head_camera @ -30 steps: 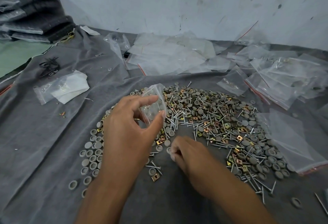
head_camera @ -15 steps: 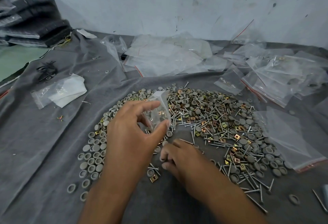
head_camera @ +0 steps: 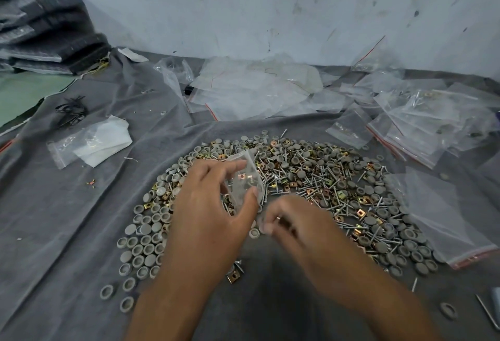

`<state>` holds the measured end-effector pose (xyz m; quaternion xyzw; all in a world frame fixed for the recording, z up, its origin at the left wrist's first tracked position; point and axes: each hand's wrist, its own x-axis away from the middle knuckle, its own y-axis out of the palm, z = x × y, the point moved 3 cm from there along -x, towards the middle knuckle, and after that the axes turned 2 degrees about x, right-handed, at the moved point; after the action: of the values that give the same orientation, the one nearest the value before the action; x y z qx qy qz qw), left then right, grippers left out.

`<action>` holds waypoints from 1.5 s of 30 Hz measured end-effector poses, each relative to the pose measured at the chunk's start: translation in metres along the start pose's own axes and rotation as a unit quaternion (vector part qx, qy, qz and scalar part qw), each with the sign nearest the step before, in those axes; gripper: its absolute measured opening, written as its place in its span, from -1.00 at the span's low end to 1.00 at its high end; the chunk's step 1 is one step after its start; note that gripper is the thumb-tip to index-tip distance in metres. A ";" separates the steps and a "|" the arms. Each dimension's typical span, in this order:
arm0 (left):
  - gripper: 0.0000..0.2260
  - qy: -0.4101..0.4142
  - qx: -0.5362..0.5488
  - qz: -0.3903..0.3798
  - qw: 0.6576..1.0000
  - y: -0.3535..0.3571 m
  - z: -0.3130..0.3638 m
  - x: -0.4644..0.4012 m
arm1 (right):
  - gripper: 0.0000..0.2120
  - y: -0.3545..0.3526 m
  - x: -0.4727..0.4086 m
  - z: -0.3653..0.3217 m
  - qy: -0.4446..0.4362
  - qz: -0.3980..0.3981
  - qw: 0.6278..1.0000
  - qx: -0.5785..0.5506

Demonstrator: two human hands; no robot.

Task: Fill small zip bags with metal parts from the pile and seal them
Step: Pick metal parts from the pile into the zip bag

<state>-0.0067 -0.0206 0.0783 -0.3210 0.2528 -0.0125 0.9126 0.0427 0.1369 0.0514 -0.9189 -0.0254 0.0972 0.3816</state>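
Note:
A small clear zip bag (head_camera: 244, 178) with a few metal parts inside is held upright between the thumb and fingers of my left hand (head_camera: 208, 213), above the near edge of the pile. The pile of metal parts (head_camera: 311, 183) spreads in an arc on the grey cloth: grey round caps, screws and brass square clips. My right hand (head_camera: 292, 221) is blurred, just right of the bag's bottom, with its fingers curled and pinching small parts that I cannot make out.
Empty zip bags (head_camera: 254, 89) lie heaped at the back by the wall, more bags (head_camera: 433, 121) at the right, and one large bag (head_camera: 443, 213) on the pile's right edge. A bag with white paper (head_camera: 92, 143) lies left. Dark folded stacks (head_camera: 46, 37) sit far left.
My right hand has lifted from the pile's near edge and moved up toward the bag. My left hand holds the bag in much the same place.

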 end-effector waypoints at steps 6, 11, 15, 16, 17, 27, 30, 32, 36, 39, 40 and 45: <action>-0.67 0.058 -0.048 -0.074 0.994 0.013 0.010 0.007 | -0.99 -0.039 0.009 -0.029 -0.115 0.210 0.971 0.021; -0.64 0.080 -0.035 -0.090 0.992 0.019 0.018 0.011 | -0.81 -0.041 0.013 -0.023 -0.100 0.250 0.961 0.067; -0.65 0.084 -0.030 -0.100 0.991 0.021 0.020 0.012 | -0.83 -0.046 0.017 -0.030 -0.163 0.306 0.933 0.092; -0.66 0.083 -0.028 -0.102 0.991 0.021 0.020 0.012 | -0.83 -0.044 0.017 -0.030 -0.173 0.299 0.933 0.099; -0.68 0.083 -0.026 -0.104 0.991 0.021 0.020 0.013 | -0.84 -0.044 0.017 -0.031 -0.179 0.291 0.934 0.103; -0.69 0.073 -0.011 -0.095 0.993 0.018 0.014 0.010 | -0.94 -0.067 0.014 -0.005 -0.089 0.338 0.935 0.060; -0.74 0.063 0.007 -0.090 0.994 0.015 0.013 0.011 | -0.91 -0.092 0.016 0.042 0.121 0.317 0.940 0.031; -0.80 0.058 0.022 -0.087 0.994 0.015 0.015 0.012 | -0.88 -0.089 0.016 0.070 0.235 0.209 0.946 0.083; -0.74 0.050 0.019 -0.095 0.994 0.018 0.013 0.012 | -0.79 -0.063 0.009 0.082 0.247 0.053 0.953 0.167; -0.70 0.041 0.012 -0.113 0.993 0.020 0.009 0.012 | -0.76 -0.056 0.002 0.082 0.246 0.012 0.950 0.194; -0.68 0.038 0.013 -0.116 0.992 0.020 0.008 0.012 | -0.76 -0.054 0.000 0.082 0.247 0.000 0.949 0.197; -0.67 0.032 0.010 -0.123 0.992 0.022 0.007 0.014 | -0.82 -0.050 -0.005 0.084 0.247 -0.043 0.937 0.244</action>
<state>0.0054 -0.0019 0.0638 -0.3396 0.2400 -0.1377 0.8989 0.0221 0.2299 0.0293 -0.7906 0.0551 -0.1463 0.5920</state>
